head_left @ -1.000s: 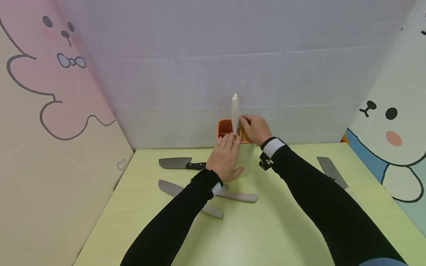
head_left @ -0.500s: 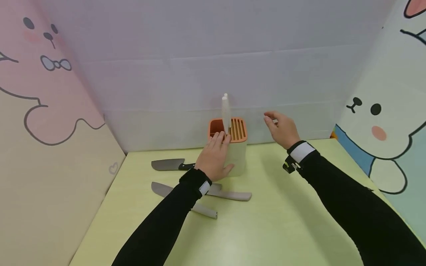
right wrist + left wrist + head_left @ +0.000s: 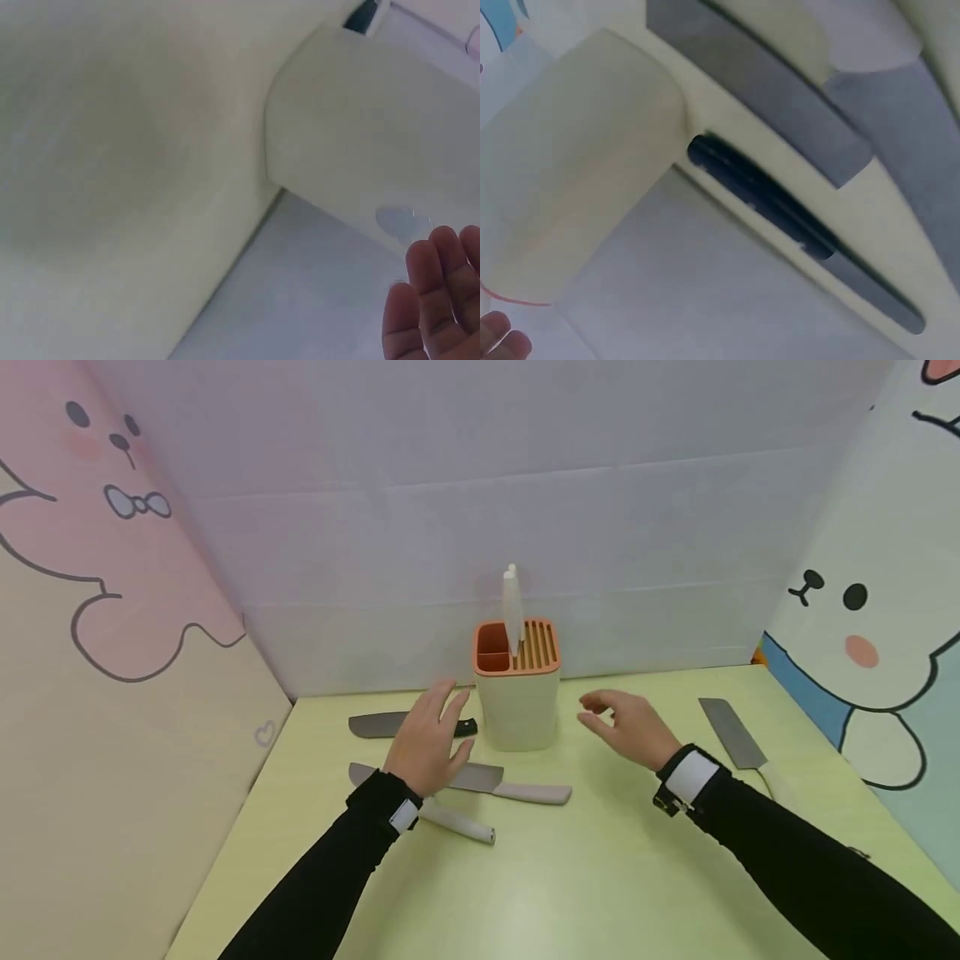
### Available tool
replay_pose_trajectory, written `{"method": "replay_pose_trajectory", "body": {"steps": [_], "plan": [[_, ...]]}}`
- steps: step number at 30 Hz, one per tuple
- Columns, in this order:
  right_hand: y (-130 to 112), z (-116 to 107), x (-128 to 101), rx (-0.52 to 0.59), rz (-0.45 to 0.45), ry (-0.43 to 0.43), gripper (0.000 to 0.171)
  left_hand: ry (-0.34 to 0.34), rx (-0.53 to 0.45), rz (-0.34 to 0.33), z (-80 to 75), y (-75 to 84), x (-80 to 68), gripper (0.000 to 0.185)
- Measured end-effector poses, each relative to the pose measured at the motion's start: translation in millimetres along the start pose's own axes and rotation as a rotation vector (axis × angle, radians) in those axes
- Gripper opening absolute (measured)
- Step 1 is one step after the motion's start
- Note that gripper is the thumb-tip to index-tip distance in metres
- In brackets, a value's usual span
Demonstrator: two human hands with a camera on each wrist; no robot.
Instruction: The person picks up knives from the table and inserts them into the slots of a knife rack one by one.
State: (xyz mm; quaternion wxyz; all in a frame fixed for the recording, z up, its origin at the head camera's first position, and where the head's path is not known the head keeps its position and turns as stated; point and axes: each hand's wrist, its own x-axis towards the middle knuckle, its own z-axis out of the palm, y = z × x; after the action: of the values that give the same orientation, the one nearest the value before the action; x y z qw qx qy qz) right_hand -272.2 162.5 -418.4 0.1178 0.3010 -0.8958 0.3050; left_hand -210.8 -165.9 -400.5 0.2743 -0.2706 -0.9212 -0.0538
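Hovering either side of the cream knife block (image 3: 518, 710) near the back edge of the yellow-green desk (image 3: 570, 885): left hand (image 3: 427, 745) and right hand (image 3: 628, 727), both empty, fingers loosely spread. One white-handled knife (image 3: 512, 607) upright in the block's slots. Black-handled knife (image 3: 408, 725) and two pale-handled knives (image 3: 480, 783) under the left hand, cleaver (image 3: 738, 739) toward the right edge; bare desk up front.

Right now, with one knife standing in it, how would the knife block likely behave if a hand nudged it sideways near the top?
The knife block is tall on a narrow base, so a high push could tip it rather than slide it. The white-handled knife standing well above its rim probably adds top weight. Its smooth walls may feel slippery.
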Motion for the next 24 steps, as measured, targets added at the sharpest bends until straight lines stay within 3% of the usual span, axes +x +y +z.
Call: {"method": "replay_pose_trajectory", "body": {"steps": [6,11,16,24], "plan": [[-14.2,40.0,-24.2,-0.072,-0.041,-0.202,0.044,-0.244,-0.084,-0.1,29.1,8.1,-32.0,0.06],[-15.7,65.5,-34.2,-0.145,-0.025,-0.299,0.05,-0.406,-0.167,-0.156,52.9,20.6,-49.6,0.062],[-16.3,76.5,-35.8,-0.175,-0.054,-0.326,0.05,-0.47,-0.139,-0.165,68.7,26.9,-62.4,0.058],[-16.2,80.4,-36.2,-0.181,-0.095,-0.356,0.044,-0.491,-0.129,-0.13,74.3,29.0,-66.0,0.054]]}}
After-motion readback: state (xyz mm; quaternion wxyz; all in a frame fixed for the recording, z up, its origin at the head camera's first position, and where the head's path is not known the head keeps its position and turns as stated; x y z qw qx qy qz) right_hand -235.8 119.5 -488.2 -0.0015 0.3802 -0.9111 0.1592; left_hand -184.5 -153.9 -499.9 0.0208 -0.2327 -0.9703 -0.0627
